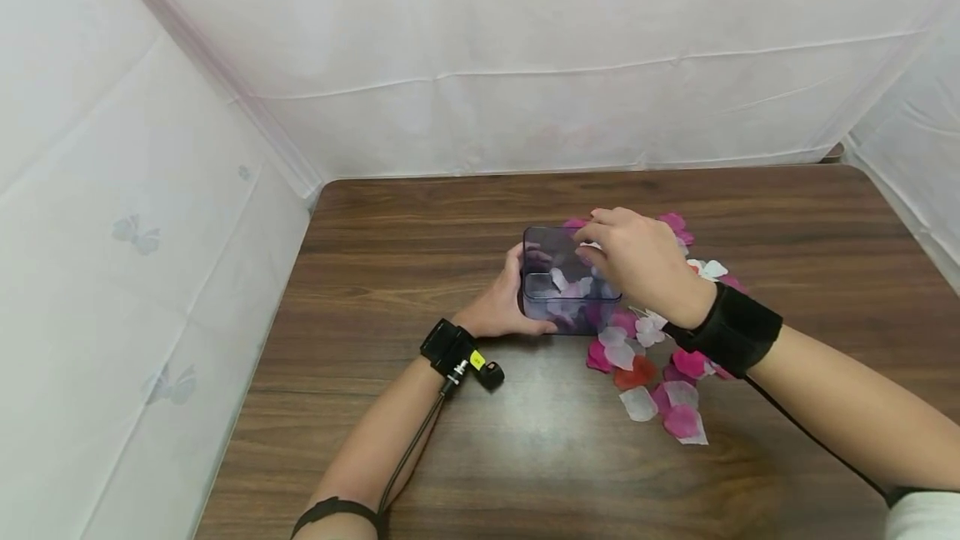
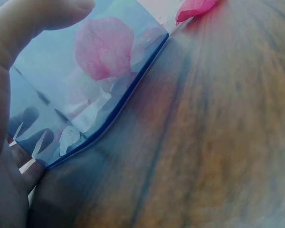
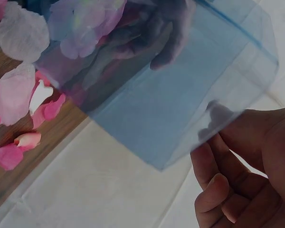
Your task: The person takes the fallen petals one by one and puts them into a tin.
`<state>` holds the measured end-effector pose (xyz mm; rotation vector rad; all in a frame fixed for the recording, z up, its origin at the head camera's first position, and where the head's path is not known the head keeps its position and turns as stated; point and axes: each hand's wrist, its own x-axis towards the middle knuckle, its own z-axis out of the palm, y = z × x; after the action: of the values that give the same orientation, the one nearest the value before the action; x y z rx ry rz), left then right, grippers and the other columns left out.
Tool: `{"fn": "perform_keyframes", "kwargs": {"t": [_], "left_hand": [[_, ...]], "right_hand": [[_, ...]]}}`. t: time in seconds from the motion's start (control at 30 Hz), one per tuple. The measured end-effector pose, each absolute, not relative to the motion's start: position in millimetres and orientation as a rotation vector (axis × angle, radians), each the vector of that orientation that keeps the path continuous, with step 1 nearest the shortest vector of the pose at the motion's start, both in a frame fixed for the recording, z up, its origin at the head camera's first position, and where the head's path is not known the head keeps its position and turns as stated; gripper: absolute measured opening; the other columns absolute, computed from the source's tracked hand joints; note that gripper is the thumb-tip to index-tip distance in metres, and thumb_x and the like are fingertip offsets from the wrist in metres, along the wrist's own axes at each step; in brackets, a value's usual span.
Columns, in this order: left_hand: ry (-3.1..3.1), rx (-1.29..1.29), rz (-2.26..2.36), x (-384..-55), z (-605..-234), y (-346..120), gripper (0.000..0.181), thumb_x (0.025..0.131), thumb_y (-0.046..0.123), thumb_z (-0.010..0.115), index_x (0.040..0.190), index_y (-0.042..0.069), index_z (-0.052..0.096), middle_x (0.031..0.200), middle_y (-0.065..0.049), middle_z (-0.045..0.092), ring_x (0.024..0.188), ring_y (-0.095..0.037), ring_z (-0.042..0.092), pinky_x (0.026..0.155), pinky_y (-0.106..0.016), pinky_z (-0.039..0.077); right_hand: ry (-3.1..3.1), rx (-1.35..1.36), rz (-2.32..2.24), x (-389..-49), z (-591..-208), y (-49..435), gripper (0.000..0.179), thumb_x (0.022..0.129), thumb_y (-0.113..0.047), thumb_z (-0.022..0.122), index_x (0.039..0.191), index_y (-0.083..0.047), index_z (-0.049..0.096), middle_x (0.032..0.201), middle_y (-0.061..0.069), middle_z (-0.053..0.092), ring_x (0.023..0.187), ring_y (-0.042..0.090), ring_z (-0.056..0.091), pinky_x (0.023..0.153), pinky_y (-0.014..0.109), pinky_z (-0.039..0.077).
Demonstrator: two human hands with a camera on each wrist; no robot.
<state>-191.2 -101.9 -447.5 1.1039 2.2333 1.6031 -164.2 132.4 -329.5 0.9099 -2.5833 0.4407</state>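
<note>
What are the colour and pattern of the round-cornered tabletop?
The wood-grained tabletop is brown with darker streaks; the head view shows it best.

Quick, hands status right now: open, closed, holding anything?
Left hand: closed, holding the tinted transparent box by its side.
Right hand: curled at the box; whether it pinches anything cannot be told.

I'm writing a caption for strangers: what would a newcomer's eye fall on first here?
The bright petals, pink, white and red, scattered on the brown table. Next, just left of most of them, the see-through box with more petals inside, the left hand gripping its left side.
</note>
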Motion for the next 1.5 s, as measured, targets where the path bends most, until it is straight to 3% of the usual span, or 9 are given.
{"fn": "perform_keyframes", "kwargs": {"t": [0.13,0.43,0.67,0.83,1.1,1.3,1.5], "left_hand": [[2.194,1.128,1.627,-185.8,-433.1,-101.4,0.114,0.066,0.001,0.091,0.146,-0.006,0.009,0.141,-0.031,0.037,0.128,-0.041,0.042,0.11,-0.055,0.034],[2.17,1.093,1.644,-185.7,-430.9,-103.0,0.114,0.067,0.002,0.091,0.147,-0.007,0.01,0.142,-0.031,0.038,0.128,-0.045,0.043,0.11,-0.057,0.034],[2.168,1.042,1.629,-186.1,-428.2,-107.8,0.115,0.07,0.003,0.09,0.149,-0.004,0.007,0.144,-0.028,0.036,0.129,-0.043,0.042,0.111,-0.057,0.033],[2.18,1.029,1.621,-185.8,-428.5,-109.1,0.116,0.071,0.005,0.09,0.15,-0.004,0.006,0.144,-0.028,0.036,0.13,-0.043,0.042,0.111,-0.056,0.033],[2.197,1.019,1.614,-184.2,-426.4,-110.1,0.116,0.07,0.003,0.09,0.15,-0.003,0.007,0.143,-0.029,0.037,0.129,-0.044,0.042,0.111,-0.056,0.033],[2.2,1.023,1.616,-188.4,-438.0,-107.6,0.118,0.069,0.005,0.092,0.151,-0.001,0.007,0.145,-0.027,0.037,0.13,-0.042,0.043,0.111,-0.055,0.033],[2.265,0.99,1.568,-197.5,-459.7,-107.0,0.124,0.066,0.013,0.095,0.153,0.01,0.006,0.146,-0.011,0.04,0.129,-0.027,0.046,0.112,-0.044,0.036]], "right_hand": [[-2.539,0.859,0.446,-160.9,-327.6,146.5,0.018,0.081,-0.007,0.085,0.095,-0.001,0.077,0.089,0.012,0.071,0.084,0.028,0.068,0.06,0.042,0.057],[-2.574,0.668,0.413,-156.5,-324.8,205.8,0.02,0.078,-0.002,0.085,0.097,-0.001,0.077,0.087,0.013,0.072,0.072,0.027,0.066,0.056,0.045,0.055],[-2.774,0.487,0.436,-172.2,-356.5,269.1,0.013,0.084,-0.006,0.079,0.095,0.0,0.075,0.084,0.015,0.07,0.066,0.027,0.063,0.049,0.041,0.047],[-2.951,0.372,0.447,-183.7,-384.8,305.0,0.013,0.088,-0.009,0.076,0.094,0.002,0.074,0.085,0.02,0.071,0.067,0.03,0.064,0.052,0.045,0.05],[-3.053,0.474,0.446,-192.0,-411.8,312.0,0.024,0.089,-0.016,0.077,0.101,0.004,0.074,0.092,0.021,0.071,0.075,0.029,0.065,0.068,0.054,0.055],[-3.1,0.501,0.415,-190.3,-418.4,303.0,0.035,0.089,-0.026,0.077,0.105,0.005,0.073,0.086,0.015,0.068,0.069,0.022,0.056,0.058,0.043,0.051],[-3.072,0.497,0.422,-186.6,-424.6,299.9,0.027,0.089,-0.017,0.077,0.102,0.006,0.074,0.087,0.019,0.069,0.067,0.022,0.057,0.059,0.045,0.052]]}}
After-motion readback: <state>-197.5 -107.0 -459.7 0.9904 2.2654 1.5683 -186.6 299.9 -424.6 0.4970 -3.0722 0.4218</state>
